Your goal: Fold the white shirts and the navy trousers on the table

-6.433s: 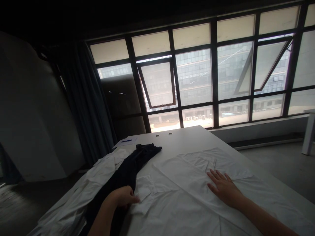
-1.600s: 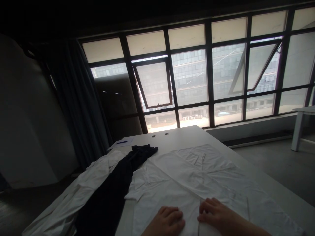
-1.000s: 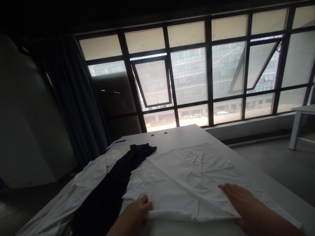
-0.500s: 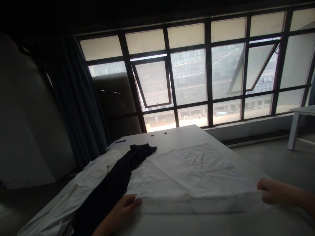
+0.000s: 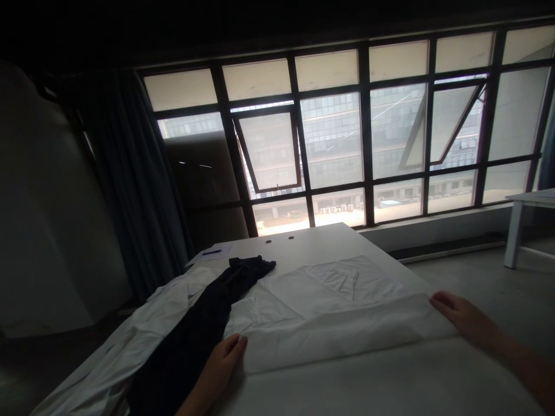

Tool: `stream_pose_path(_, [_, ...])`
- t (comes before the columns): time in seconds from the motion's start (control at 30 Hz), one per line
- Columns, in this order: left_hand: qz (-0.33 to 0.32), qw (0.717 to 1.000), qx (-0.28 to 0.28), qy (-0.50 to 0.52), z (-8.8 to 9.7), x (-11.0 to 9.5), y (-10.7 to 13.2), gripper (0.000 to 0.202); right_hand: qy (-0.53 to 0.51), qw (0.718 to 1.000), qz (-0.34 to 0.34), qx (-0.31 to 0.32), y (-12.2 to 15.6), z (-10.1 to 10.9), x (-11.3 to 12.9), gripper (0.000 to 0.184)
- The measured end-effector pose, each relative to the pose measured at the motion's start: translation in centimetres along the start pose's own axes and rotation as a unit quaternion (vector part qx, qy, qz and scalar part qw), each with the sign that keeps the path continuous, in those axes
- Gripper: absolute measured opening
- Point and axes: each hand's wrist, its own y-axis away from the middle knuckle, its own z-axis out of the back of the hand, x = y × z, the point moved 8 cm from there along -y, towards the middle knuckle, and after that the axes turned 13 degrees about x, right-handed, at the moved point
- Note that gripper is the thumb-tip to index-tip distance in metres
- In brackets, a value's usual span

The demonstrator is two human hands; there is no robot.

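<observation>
A white garment point(image 5: 329, 312) lies folded over on the white table point(image 5: 373, 381), its near fold forming a long straight edge. My left hand point(image 5: 221, 364) rests at the left end of that fold, fingers stretched flat on the cloth. At the right end, my right hand point(image 5: 462, 315) lies flat with its fingers out against the garment's corner near the table's right edge. Neither hand grips anything.
A black garment point(image 5: 203, 323) stretches along the left of the table over another white cloth point(image 5: 143, 329). A sheet of paper with a blue pen point(image 5: 212, 252) lies at the far left corner. A second white table point(image 5: 526, 219) stands at the right, by the windows.
The garment's near part has been folded away from me. My hands have spread apart along the fold, from pinching the cloth to lying flat at its two ends.
</observation>
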Motion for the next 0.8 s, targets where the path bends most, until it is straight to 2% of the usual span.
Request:
stream_pose_path(0.1, [0.000, 0.997, -0.056, -0.053, -0.1, -0.1, -0.1, 0.058, -0.027, 0.998, -0.003, 0.059, -0.8, -3.3, 0.4, 0.041])
stream_pose_path(0.23, [0.018, 0.987, -0.092, -0.132, -0.8, -0.4, 0.1, 0.048, 0.022, 0.997, -0.038, 0.069, -1.6, -5.0, -0.2, 0.036])
stream_pose_path(0.4, [0.042, 0.976, -0.097, -0.190, -1.2, -0.5, 0.1, 0.042, 0.072, 0.990, -0.074, 0.092, -1.6, -5.2, -1.5, 0.041])
stream_pose_path(0.5, [0.050, 0.973, -0.097, -0.203, -1.1, -0.4, 0.1, 0.044, 0.099, 0.985, -0.071, 0.121, -1.1, -5.8, -2.0, 0.038])
stream_pose_path(0.57, [0.057, 0.972, -0.100, -0.207, -1.0, -0.4, 0.1, 0.044, 0.101, 0.987, -0.056, 0.109, -0.9, -5.8, -1.7, 0.035])
stream_pose_path(0.7, [0.071, 0.964, -0.096, -0.236, -0.8, -0.4, 0.2, 0.045, 0.091, 0.994, -0.042, 0.044, -0.8, -5.0, -0.3, 0.039])
stream_pose_path(0.8, [0.105, 0.946, -0.089, -0.294, -0.9, -0.5, 0.3, 0.044, 0.113, 0.992, -0.042, 0.047, -1.0, -5.2, 0.9, 0.039])
